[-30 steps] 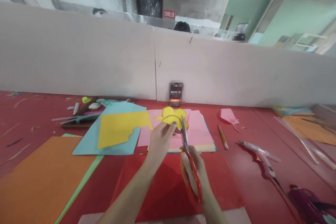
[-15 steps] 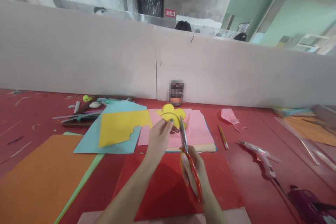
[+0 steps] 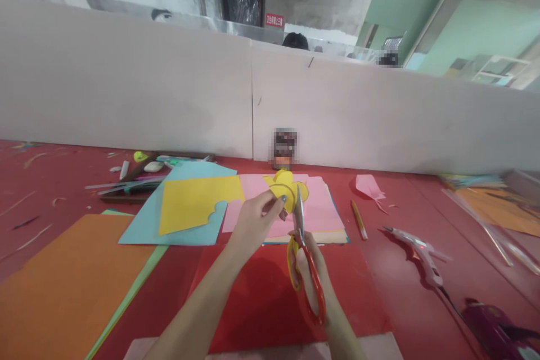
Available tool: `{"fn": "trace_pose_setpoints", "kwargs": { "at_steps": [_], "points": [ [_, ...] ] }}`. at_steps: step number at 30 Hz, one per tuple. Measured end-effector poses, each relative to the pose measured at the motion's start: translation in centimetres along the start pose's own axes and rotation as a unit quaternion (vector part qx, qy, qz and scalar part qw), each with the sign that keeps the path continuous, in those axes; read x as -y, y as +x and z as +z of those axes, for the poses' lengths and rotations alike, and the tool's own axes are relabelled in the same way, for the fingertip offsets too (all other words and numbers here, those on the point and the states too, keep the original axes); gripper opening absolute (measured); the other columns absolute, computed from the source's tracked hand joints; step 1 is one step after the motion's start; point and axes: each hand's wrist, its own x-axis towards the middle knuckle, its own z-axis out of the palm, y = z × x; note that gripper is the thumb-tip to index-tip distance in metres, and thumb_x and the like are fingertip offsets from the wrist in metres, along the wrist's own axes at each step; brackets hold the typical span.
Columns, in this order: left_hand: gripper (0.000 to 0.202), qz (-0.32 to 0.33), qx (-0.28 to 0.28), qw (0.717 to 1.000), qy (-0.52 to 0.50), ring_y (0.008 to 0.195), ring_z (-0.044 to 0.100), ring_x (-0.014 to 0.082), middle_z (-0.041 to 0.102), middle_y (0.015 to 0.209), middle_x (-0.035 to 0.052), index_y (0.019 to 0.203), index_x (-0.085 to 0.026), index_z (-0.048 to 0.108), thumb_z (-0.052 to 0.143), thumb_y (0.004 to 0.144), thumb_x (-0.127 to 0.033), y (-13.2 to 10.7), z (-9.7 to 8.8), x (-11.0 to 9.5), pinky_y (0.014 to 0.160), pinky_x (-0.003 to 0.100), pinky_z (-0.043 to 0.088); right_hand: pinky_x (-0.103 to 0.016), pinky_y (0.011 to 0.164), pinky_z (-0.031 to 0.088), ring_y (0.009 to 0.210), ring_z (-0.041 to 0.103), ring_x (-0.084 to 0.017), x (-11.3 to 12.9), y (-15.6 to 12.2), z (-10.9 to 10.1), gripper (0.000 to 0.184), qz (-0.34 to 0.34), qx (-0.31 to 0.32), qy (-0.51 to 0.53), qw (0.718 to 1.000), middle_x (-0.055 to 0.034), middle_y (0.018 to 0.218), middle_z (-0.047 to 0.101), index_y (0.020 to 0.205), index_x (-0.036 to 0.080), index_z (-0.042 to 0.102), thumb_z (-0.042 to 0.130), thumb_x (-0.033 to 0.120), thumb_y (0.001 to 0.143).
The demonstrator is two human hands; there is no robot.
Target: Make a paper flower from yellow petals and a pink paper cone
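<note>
My left hand (image 3: 258, 215) pinches a yellow paper flower (image 3: 286, 187) between thumb and fingers, above a stack of pink paper (image 3: 324, 211). Curved dark lines mark the flower. In my right hand (image 3: 313, 264) is a pair of scissors (image 3: 300, 222) with red and yellow handles, fingers through the loops. The blades point away from me and lie against the flower's right petals. Left of my hands, a yellow sheet (image 3: 192, 202) with a scalloped cut edge rests on light blue paper (image 3: 141, 229).
Orange paper (image 3: 71, 275) lies at the left, below a tray (image 3: 122, 199) of tools. On the right are a pencil (image 3: 358, 218), a pink paper scrap (image 3: 368, 185) and a glue gun (image 3: 422, 250) with a cord. A white partition (image 3: 169, 90) stands behind the red table.
My left hand has moved slightly right with the flower and the flower has turned. The scissors have shifted slightly right and their handles have spread apart.
</note>
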Motion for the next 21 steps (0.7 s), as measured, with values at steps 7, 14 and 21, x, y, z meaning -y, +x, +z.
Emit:
{"fn": "trace_pose_setpoints", "kwargs": {
  "at_steps": [7, 14, 21],
  "points": [
    [0.021, 0.003, 0.036, 0.999, 0.015, 0.063, 0.06, 0.0126, 0.064, 0.063, -0.0003, 0.067, -0.018, 0.055, 0.044, 0.082, -0.028, -0.17, 0.08, -0.24, 0.063, 0.024, 0.045, -0.016, 0.031, 0.026, 0.034, 0.028, -0.002, 0.38, 0.15, 0.03, 0.041, 0.018, -0.005, 0.028, 0.999, 0.0062, 0.058, 0.041, 0.102, 0.022, 0.045, 0.05, 0.056, 0.078],
    [0.022, -0.001, 0.043, 0.999, 0.015, 0.059, 0.058, 0.0115, 0.061, 0.06, -0.0014, 0.064, -0.017, 0.054, 0.044, 0.082, -0.025, -0.02, -0.37, -0.58, 0.06, 0.023, 0.043, -0.014, 0.032, 0.022, 0.033, 0.023, -0.002, 0.32, -0.07, 0.11, 0.04, 0.041, -0.013, -0.006, 0.999, 0.0091, 0.051, 0.034, 0.103, 0.021, 0.045, 0.048, 0.054, 0.081],
    [0.022, -0.006, 0.061, 0.998, 0.006, 0.06, 0.058, 0.0109, 0.061, 0.061, -0.0017, 0.065, -0.017, 0.054, 0.045, 0.082, -0.027, 0.2, -0.69, -0.06, 0.06, 0.023, 0.043, -0.014, 0.03, 0.021, 0.032, 0.024, -0.002, 0.39, -0.22, -0.02, 0.038, 0.04, -0.008, -0.033, 0.999, 0.0091, 0.053, 0.035, 0.1, 0.022, 0.046, 0.048, 0.054, 0.08]
  ]
}}
